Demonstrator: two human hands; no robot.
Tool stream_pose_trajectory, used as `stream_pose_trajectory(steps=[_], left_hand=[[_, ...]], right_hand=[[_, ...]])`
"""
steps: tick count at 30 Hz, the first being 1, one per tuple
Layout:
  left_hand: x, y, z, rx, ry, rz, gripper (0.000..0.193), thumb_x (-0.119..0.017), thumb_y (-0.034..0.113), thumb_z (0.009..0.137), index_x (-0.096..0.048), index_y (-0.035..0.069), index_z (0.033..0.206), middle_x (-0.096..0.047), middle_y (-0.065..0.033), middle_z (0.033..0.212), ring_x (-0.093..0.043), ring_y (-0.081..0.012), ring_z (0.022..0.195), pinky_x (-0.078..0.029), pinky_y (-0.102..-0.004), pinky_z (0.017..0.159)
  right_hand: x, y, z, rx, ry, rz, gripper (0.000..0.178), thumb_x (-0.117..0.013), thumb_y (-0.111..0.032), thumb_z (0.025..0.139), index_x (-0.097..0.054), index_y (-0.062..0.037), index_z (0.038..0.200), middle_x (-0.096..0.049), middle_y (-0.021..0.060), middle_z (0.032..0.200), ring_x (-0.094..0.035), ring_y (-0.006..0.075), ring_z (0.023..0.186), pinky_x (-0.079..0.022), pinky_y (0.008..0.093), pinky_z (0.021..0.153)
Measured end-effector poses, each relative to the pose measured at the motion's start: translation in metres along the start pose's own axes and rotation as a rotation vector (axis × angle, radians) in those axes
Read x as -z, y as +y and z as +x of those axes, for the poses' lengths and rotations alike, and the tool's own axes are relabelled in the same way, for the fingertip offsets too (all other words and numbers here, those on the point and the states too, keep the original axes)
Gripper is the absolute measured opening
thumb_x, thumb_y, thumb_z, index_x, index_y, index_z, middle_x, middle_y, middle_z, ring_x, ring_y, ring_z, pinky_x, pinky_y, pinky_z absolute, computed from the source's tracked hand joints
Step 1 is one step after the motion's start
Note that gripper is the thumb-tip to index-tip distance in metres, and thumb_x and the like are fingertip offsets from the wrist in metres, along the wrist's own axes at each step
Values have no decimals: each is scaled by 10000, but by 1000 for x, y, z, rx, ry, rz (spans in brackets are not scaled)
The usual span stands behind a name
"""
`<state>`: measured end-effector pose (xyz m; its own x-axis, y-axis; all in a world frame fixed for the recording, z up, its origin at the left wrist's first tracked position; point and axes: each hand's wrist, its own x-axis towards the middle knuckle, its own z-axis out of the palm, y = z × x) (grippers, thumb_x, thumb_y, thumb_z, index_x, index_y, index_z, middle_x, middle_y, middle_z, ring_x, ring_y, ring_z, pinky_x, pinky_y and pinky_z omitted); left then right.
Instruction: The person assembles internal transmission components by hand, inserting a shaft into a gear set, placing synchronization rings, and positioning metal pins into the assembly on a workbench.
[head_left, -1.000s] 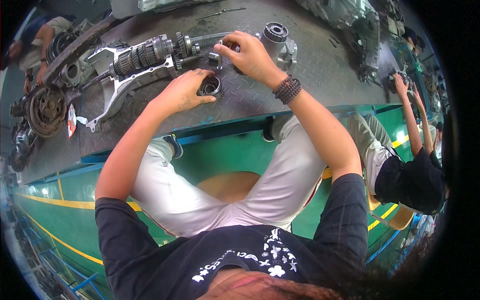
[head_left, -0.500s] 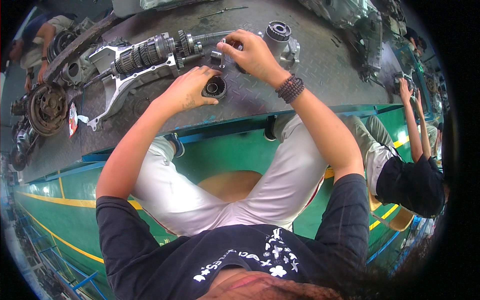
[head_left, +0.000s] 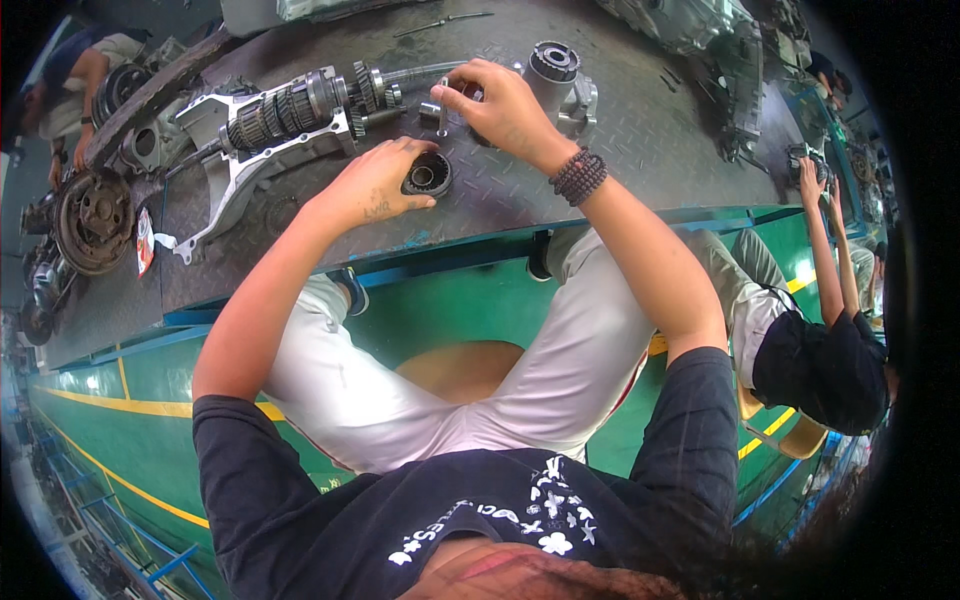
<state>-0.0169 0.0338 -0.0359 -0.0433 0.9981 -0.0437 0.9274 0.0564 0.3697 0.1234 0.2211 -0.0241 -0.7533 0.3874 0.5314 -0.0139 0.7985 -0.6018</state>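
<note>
Rusty disc [head_left: 93,222]: lay at the left of the metal bench [head_left: 640,165].
Gear shaft [head_left: 285,118]: rested in a pale housing half [head_left: 235,178].
Left hand [head_left: 380,180]: gripped the hollow ring [head_left: 430,178], thumb and fingers curled around its side.
Ring position: on the bench, hollow end up.
Slim metal rod [head_left: 443,122]: roughly upright, just beyond the ring.
Right hand [head_left: 498,105]: pinched the rod between thumb and fingers.
Cylinder [head_left: 548,92]: stood beyond the right hand.

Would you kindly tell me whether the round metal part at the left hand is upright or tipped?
Upright: the round metal part, held by the left hand, shows its opening facing up.
</note>
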Motion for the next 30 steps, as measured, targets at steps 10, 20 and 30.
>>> stream_pose_trajectory(steps=[10, 20, 30], left_hand=[[0, -2, 0, -19, -22, -13, 784, -843, 335, 820, -508, 52, 1469, -565, -190, 1401, -530, -361, 1336, -442, -441, 1143], [14, -3, -3, -72, 177, -61, 383, -728, 154, 924, -667, 71, 1292, -677, -117, 1213, -598, -293, 1204, -480, -405, 1072], [-3, -5, 11, -143, 195, 77, 168, -795, 163, 821, -776, 117, 982, -710, -108, 977, -632, -309, 968, -524, -428, 881]], right_hand=[[3, -3, -1, -20, -21, 20, 349, -705, -343, 953, -746, 2, 926, -703, 180, 924, -659, 356, 908, -516, 445, 823], [-2, 2, 1, 8, -17, 2, 367, -702, -362, 952, -751, 2, 967, -705, 189, 950, -658, 369, 922, -516, 449, 835], [0, -2, -4, 27, 3, -60, 353, -748, -343, 935, -741, 7, 983, -713, 195, 958, -684, 354, 888, -544, 427, 801]])
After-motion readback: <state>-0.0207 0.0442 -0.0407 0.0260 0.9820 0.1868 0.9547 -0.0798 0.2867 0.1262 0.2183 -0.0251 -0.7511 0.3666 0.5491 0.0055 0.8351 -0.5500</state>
